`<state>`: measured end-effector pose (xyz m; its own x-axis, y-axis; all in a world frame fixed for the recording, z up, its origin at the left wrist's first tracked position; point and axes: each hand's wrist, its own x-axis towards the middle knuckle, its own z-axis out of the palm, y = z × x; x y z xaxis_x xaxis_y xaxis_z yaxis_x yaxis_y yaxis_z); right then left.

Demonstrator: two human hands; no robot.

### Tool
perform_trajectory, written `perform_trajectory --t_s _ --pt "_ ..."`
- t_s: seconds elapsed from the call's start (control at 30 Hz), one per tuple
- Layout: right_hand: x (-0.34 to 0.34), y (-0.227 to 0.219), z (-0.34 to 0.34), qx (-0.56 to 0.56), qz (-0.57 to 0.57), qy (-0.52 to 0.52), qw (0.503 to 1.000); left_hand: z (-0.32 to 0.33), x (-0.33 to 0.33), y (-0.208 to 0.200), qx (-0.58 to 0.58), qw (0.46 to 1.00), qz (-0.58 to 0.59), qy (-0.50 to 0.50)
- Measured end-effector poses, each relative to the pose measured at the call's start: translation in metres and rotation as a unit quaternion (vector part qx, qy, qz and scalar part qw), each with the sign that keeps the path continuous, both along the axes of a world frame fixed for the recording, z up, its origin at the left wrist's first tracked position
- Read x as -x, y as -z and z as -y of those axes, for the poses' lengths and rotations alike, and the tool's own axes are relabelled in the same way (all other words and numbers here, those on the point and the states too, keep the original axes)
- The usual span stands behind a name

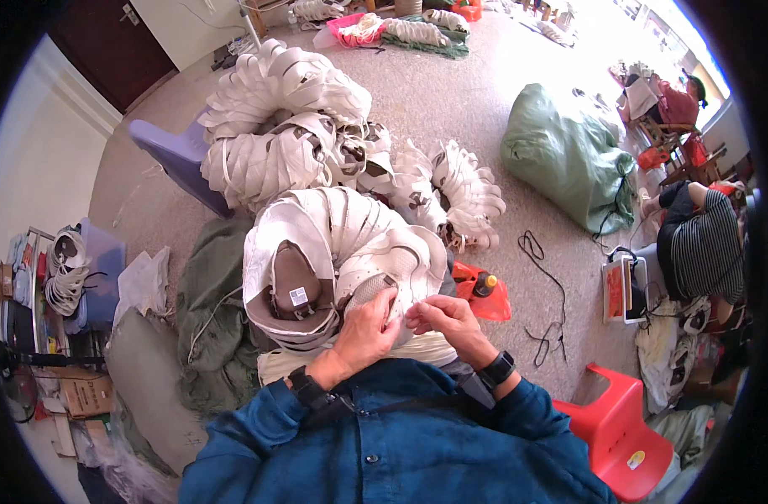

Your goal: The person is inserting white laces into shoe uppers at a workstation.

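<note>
A nested stack of white shoe uppers (350, 214) curves across my lap, the nearest one showing a brown lining with a small white label (298, 295). My left hand (369, 326) grips the edge of a white and grey shoe upper (369, 290), its fingers bent against the material. Just to the right, my right hand (453, 323) is closed in a pinch beside that same upper. Whatever lies between its fingertips is too small to make out. Both wrists carry dark bands.
More bundled uppers (270, 164) lean on a purple chair (175, 160) ahead. A green sack (560, 160) and a dark cord (552, 286) lie on the floor to the right. A red stool (615, 428) stands at my near right. Another person (703, 244) sits at far right.
</note>
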<state>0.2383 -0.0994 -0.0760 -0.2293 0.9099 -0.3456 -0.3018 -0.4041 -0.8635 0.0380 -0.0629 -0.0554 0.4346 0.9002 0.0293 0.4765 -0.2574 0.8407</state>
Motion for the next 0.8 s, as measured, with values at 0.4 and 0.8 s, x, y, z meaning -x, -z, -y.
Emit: perform_trajectory --t_s 0.4,0.8 --pt "-0.005 -0.001 -0.048 -0.120 0.224 -0.107 0.961 0.001 -0.004 0.007 0.007 1.000 0.001 -0.027" --pt "-0.004 -0.022 -0.070 -0.388 0.441 -0.172 0.791 0.000 -0.003 0.007 -0.011 1.000 0.022 -0.014"
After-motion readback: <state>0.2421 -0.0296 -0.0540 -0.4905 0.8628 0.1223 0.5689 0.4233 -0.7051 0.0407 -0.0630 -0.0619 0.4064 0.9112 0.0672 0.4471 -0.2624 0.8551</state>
